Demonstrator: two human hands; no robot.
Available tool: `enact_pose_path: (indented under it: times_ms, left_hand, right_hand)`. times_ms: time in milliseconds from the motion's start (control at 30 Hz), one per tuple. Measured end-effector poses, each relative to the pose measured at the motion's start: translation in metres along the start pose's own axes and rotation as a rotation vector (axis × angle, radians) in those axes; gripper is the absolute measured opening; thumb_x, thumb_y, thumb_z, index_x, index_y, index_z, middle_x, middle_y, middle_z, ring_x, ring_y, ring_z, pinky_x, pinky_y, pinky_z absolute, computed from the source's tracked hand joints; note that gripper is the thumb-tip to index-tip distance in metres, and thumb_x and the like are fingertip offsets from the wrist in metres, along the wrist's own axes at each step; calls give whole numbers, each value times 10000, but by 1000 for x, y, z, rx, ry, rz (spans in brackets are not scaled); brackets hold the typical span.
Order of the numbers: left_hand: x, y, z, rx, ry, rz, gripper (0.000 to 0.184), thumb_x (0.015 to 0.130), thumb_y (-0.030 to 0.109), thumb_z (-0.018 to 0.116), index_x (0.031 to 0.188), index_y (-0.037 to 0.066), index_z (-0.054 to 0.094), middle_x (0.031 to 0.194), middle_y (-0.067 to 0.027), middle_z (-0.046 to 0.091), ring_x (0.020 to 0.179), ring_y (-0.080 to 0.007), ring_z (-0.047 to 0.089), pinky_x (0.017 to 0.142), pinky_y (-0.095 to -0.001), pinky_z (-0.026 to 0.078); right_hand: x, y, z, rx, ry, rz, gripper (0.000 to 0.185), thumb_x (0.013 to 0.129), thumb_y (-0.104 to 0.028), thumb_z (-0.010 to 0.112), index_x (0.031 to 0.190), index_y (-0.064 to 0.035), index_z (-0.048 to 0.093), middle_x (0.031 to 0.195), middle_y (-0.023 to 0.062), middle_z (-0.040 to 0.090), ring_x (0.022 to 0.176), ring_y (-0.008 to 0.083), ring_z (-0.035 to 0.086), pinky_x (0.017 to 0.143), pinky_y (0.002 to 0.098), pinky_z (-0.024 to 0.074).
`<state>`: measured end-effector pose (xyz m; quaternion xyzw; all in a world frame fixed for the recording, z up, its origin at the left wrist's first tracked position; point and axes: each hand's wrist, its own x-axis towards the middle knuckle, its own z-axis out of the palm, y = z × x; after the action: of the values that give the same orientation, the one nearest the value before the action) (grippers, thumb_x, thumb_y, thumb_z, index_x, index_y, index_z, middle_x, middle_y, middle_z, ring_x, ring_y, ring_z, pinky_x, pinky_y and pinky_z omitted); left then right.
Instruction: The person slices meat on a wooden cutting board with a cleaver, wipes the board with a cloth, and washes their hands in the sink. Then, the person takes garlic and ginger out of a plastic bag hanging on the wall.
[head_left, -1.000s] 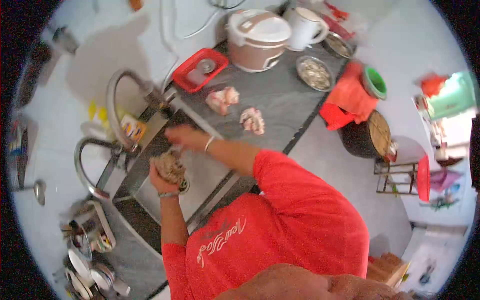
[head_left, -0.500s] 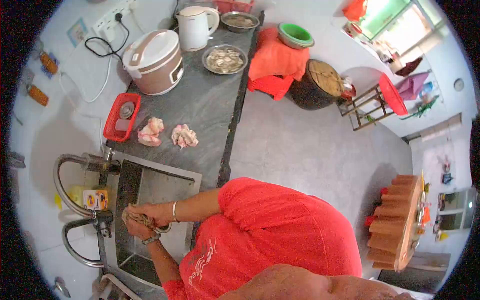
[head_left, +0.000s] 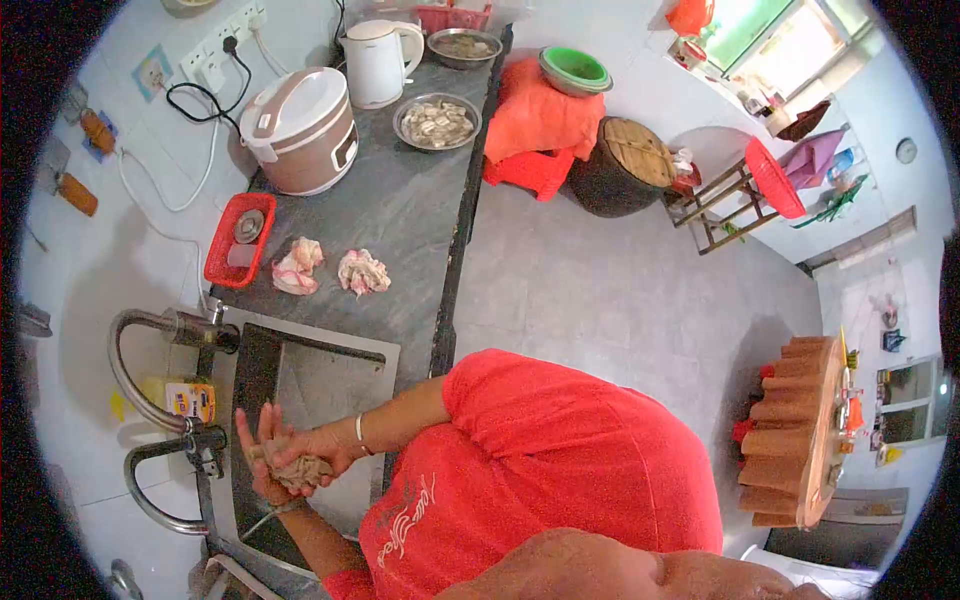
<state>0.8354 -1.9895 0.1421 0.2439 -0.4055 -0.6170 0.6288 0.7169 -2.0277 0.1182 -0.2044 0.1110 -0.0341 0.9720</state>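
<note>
Over the sink [head_left: 335, 375], my right hand [head_left: 330, 447] is wrapped round a crumpled, greyish-brown cloth [head_left: 302, 471]. My left hand [head_left: 262, 452] lies against the cloth from the far side, its fingers stretched out and spread. Part of the left palm is hidden behind the cloth and the right hand. Two curved metal taps, an upper tap [head_left: 125, 345] and a lower tap [head_left: 140, 490], rise at the wall side of the sink. Two crumpled pinkish-white cloths, one left [head_left: 298, 267] and one right [head_left: 363, 272], lie on the counter beyond the sink.
A red basket [head_left: 212, 250], rice cooker [head_left: 300, 150], white kettle [head_left: 372, 70] and metal bowl of pale pieces in liquid [head_left: 470, 105] stand on the counter [head_left: 400, 215]. A yellow-and-white box [head_left: 190, 402] sits behind the sink. A stool under red cloth [head_left: 535, 120] stands beyond the counter.
My left hand's fingers have opened and spread; before, both hands were closed together round the cloth. The hands and cloth have shifted slightly, and the whole view has moved a little.
</note>
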Motion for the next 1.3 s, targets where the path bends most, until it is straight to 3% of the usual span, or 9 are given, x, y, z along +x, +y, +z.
enact_pose_path:
  times_ms: [167, 367, 467, 567, 667, 767, 933, 1100, 1300]
  left_hand:
    - [-17, 7, -35, 377, 178, -93, 673, 845, 268, 593, 1358, -19, 265, 872, -81, 625, 810, -202, 608, 735, -306, 503]
    - [-7, 4, -25, 428, 306, -99, 512, 905, 278, 496, 1283, -50, 385, 580, 32, 398, 519, -74, 377, 523, -230, 394]
    - [-7, 0, -26, 424, 372, -87, 477, 917, 259, 471, 1282, -38, 395, 569, 50, 337, 500, -63, 332, 492, -224, 345]
    - [-11, -4, -39, 512, 425, -184, 470, 921, 276, 465, 1278, -25, 409, 570, 53, 336, 498, -51, 317, 485, -219, 340]
    - [-14, -20, -43, 603, 473, -142, 464, 918, 289, 477, 1271, -9, 424, 577, 56, 360, 507, -42, 339, 482, -215, 338]
    - [-26, -43, -68, 717, 471, -95, 426, 916, 270, 484, 1242, -3, 459, 578, 55, 394, 518, -36, 365, 493, -209, 350]
    - [-33, -69, -89, 1216, 341, 107, 378, 898, 251, 488, 1170, -12, 503, 598, 37, 444, 563, -66, 436, 554, -222, 386]
    - [-44, -103, -108, 1838, 450, 111, 241, 831, 166, 489, 968, -10, 581, 738, -47, 575, 726, -184, 555, 744, -309, 458]
    - [-60, -115, -116, 2102, 492, -426, 247, 801, 174, 496, 925, 3, 623, 963, -131, 640, 919, -259, 604, 846, -341, 472]
  right_hand:
    - [7, 10, -7, 36, -110, 159, 441, 770, -529, 612, 870, -99, 597, 681, 57, 608, 428, 146, 551, 290, 209, 363]
    - [11, 7, -12, -194, 11, 166, 347, 780, -487, 594, 782, -141, 559, 628, 25, 556, 357, 114, 440, 278, 219, 305]
    - [31, 18, -35, -186, -230, 163, 304, 783, -455, 587, 688, -174, 521, 583, -10, 503, 331, 110, 371, 283, 253, 253]
    - [43, 25, -73, -441, 110, 159, 273, 688, -368, 673, 607, -158, 519, 525, -15, 469, 354, 125, 382, 320, 257, 253]
    - [102, 67, -121, -811, -248, -55, 300, 680, -386, 681, 589, -155, 513, 541, -9, 496, 397, 151, 441, 339, 305, 319]
    - [57, 26, -82, -361, -315, 499, 353, 832, -466, 529, 663, -157, 537, 571, -19, 492, 453, 123, 464, 355, 300, 334]
    - [49, 47, -77, -887, 424, 135, 586, 833, -536, 474, 554, -31, 577, 599, 95, 571, 512, 219, 568, 443, 398, 472]
    - [-13, 5, -43, -1382, 384, 68, 422, 792, -385, 528, 602, -14, 593, 646, 151, 612, 627, 270, 619, 546, 425, 498]
    - [6, 35, -70, -1760, 310, -130, 162, 642, -203, 613, 682, -49, 644, 623, 143, 626, 594, 288, 623, 551, 433, 486]
